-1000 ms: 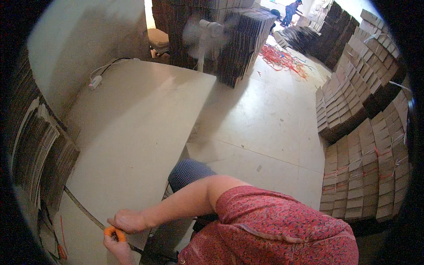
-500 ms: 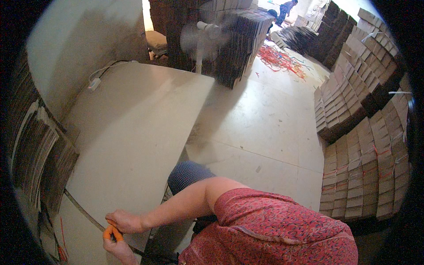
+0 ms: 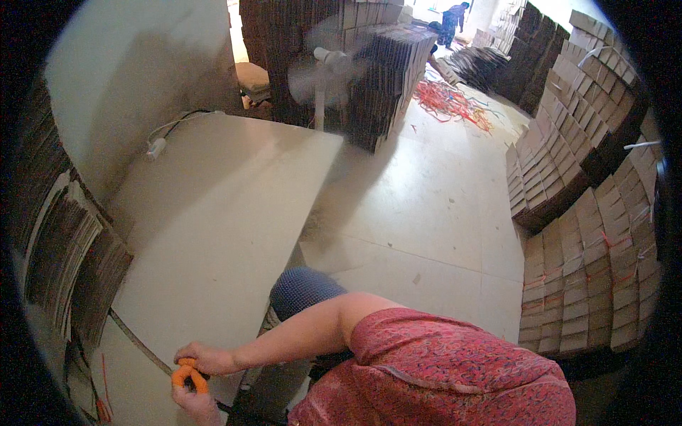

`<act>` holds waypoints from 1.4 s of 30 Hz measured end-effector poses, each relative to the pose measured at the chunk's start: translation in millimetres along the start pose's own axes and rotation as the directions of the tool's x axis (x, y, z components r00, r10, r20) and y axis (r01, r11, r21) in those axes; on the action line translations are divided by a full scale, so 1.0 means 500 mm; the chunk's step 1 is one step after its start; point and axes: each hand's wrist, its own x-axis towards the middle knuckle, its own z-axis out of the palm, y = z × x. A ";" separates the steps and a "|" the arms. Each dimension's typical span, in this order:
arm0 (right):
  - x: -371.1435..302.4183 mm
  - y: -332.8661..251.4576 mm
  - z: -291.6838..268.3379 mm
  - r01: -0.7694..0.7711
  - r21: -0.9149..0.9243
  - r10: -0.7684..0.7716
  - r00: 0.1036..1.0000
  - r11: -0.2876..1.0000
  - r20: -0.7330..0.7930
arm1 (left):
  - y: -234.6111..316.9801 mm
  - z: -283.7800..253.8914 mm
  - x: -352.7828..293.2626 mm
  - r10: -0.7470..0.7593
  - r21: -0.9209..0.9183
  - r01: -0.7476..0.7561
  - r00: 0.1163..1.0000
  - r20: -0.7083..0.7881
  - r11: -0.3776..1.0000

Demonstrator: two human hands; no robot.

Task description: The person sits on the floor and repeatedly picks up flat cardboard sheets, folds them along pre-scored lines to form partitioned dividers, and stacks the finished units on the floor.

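The right hand point(image 3: 209, 359), fingers curled shut, pinches bright orange material point(image 3: 199, 384) over the near end of the pale table point(image 3: 206, 227). It covers the fingers of the left hand point(image 3: 196, 406); whether they also grip it, I cannot tell. A dark strip point(image 3: 139, 343) runs below them toward stacked cardboard point(image 3: 103, 295).

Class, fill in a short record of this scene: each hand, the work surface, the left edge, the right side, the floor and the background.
Left hand: orange finger coverings on it
Right hand: close against the coverings; exact grip unclear
Work surface: pale tabletop, dark strip running toward the hands
Left edge: stacked cardboard
Right side: tall cardboard stacks
Floor: tangled red strips
Background: white fan, blades blurred; another person
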 end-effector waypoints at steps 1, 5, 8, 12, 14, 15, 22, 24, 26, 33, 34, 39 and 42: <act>-0.002 -0.041 -0.005 -0.128 0.008 0.128 0.992 0.992 -0.005 | 0.017 0.005 -0.009 -0.038 -0.027 0.036 0.997 -0.061 0.999; -0.024 -0.172 -0.039 -0.333 0.131 0.344 0.935 0.934 -0.080 | 0.099 0.045 -0.010 -0.311 -0.290 0.244 0.927 -0.211 0.925; -0.069 -0.164 -0.017 -0.118 0.116 0.139 0.970 0.986 -0.197 | 0.124 0.065 -0.018 -0.500 -0.478 0.383 0.854 -0.144 0.791; -0.134 -0.207 -0.019 -0.324 0.342 0.409 0.886 0.882 -0.217 | 0.127 0.077 -0.050 -0.617 -0.483 0.555 0.786 0.039 0.677; -0.165 -0.260 -0.025 -0.454 0.450 0.547 0.832 0.769 -0.096 | 0.111 0.096 -0.076 -0.584 -0.544 0.547 0.802 0.123 0.636; -0.180 -0.267 -0.028 -0.469 0.419 0.556 0.824 0.777 -0.108 | 0.107 0.104 -0.082 -0.560 -0.567 0.548 0.810 0.175 0.615; -0.261 -0.310 -0.124 -0.496 0.198 0.533 0.759 0.845 -0.374 | 0.196 0.174 -0.124 -0.300 -0.520 0.585 0.791 0.533 0.622; -0.336 -0.295 -0.206 -0.226 -0.253 0.025 0.789 0.941 -0.614 | 0.223 0.204 -0.138 -0.216 -0.471 0.534 0.790 0.573 0.702; -0.416 -0.337 -0.280 -0.179 -0.216 -0.069 0.597 0.960 -0.799 | 0.216 0.225 -0.137 -0.142 -0.470 0.503 0.777 0.613 0.725; -0.861 -0.371 -0.453 -0.870 0.051 0.141 0.022 0.491 -0.990 | 0.198 0.296 -0.145 -0.175 -0.422 0.523 0.757 0.630 0.741; -0.888 -0.381 -0.487 -0.916 -0.015 0.069 0.047 0.402 -0.997 | 0.207 0.290 -0.152 -0.224 -0.416 0.552 0.756 0.615 0.723; -0.955 -0.527 -0.820 -0.891 -0.406 -0.471 0.453 -0.204 -0.757 | 0.194 0.264 -0.181 -0.330 -0.351 0.621 0.718 0.613 0.701; -0.938 -0.735 -1.018 -0.953 -0.220 -0.654 0.304 -0.210 -0.693 | 0.155 0.257 -0.203 -0.393 -0.265 0.619 0.716 0.577 0.739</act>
